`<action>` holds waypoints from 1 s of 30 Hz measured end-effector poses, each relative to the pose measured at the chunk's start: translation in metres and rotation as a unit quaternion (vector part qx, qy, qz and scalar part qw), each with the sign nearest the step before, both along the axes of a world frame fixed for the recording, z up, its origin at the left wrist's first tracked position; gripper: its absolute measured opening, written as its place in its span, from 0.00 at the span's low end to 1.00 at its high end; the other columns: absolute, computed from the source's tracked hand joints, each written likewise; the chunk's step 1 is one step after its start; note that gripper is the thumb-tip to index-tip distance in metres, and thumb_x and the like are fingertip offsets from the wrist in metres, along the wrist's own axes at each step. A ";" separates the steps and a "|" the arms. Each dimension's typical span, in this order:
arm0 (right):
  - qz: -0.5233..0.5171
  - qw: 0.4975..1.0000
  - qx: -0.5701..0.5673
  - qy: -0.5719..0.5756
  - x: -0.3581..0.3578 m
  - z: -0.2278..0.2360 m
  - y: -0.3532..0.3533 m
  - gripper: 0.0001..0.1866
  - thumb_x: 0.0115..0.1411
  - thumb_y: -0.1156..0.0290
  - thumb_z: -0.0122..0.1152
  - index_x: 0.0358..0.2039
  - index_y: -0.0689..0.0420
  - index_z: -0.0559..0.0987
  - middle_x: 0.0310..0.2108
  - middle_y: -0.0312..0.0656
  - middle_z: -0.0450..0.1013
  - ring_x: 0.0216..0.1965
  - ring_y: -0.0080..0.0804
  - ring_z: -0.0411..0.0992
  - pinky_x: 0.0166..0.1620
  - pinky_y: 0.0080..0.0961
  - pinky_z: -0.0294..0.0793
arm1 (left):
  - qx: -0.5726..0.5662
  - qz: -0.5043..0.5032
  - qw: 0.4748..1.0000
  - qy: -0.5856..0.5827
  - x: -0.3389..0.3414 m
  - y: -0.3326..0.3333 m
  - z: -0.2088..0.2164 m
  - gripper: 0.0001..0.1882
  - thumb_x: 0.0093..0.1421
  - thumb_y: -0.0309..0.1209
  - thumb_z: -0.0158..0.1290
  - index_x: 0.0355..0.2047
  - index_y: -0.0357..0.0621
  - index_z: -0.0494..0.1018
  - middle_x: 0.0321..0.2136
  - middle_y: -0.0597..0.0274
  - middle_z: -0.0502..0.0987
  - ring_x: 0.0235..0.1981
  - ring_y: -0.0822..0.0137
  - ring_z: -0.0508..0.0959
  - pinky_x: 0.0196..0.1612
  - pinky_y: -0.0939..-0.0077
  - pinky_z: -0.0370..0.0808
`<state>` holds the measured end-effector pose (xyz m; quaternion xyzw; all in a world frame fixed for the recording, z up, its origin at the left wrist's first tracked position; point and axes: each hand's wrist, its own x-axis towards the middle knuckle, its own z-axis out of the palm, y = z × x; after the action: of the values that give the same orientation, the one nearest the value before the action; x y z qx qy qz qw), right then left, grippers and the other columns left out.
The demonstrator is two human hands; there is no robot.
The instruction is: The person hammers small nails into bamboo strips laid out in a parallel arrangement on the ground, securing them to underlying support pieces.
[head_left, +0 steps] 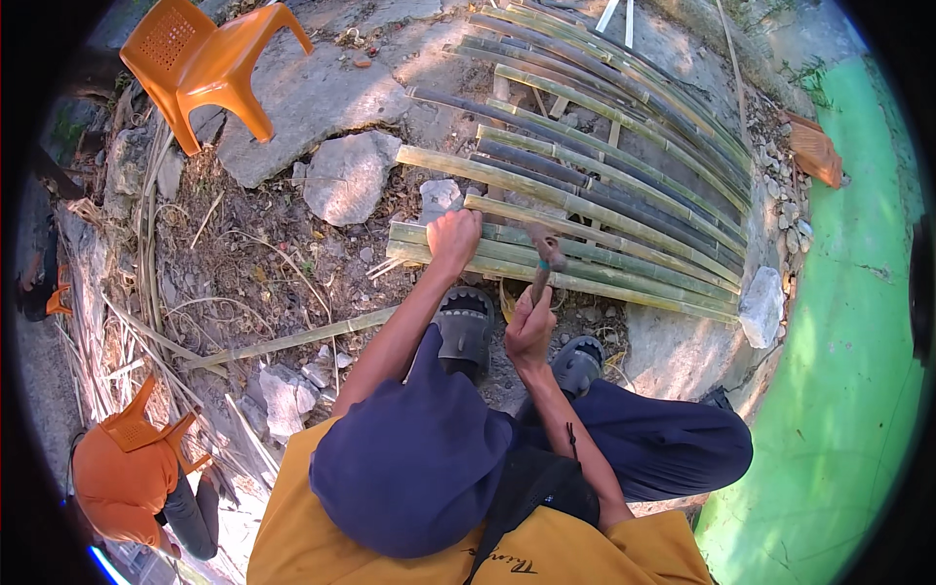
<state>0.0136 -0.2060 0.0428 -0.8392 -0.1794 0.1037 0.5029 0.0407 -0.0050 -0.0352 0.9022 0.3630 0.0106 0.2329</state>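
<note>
My right hand [529, 330] is wrapped round the handle of a hammer [542, 273]. The hammer's head is blurred and hangs over the nearest split bamboo slats [595, 280]. To its left, my left hand [455, 240] is closed at the left end of those slats, resting on them. What its fingers pinch, if anything, is hidden. Many more bamboo strips [624, 198], green and dark, run side by side away from me across crosspieces.
An orange plastic chair [210, 63] stands at the far left. Broken stone slabs [351, 175] and a loose bamboo strip [292, 337] lie on the ground. Another person in an orange shirt [115, 483] sits at the lower left. A green surface [838, 322] borders the right.
</note>
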 end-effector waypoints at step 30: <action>0.061 0.992 -0.106 0.039 0.001 -0.019 0.002 0.10 0.74 0.68 0.47 0.40 0.62 0.68 0.22 0.60 0.72 0.25 0.68 0.73 0.28 0.55 0.65 | 0.005 -0.009 1.000 0.007 -0.004 0.005 -0.004 0.27 0.71 0.45 0.42 0.26 0.39 0.82 0.26 0.39 0.82 0.28 0.38 0.83 0.33 0.43 0.77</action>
<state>0.0143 -0.2039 0.0241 -0.8704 -0.1982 0.1853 0.4108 0.0372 0.0000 -0.0393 0.9068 0.3561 0.0039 0.2258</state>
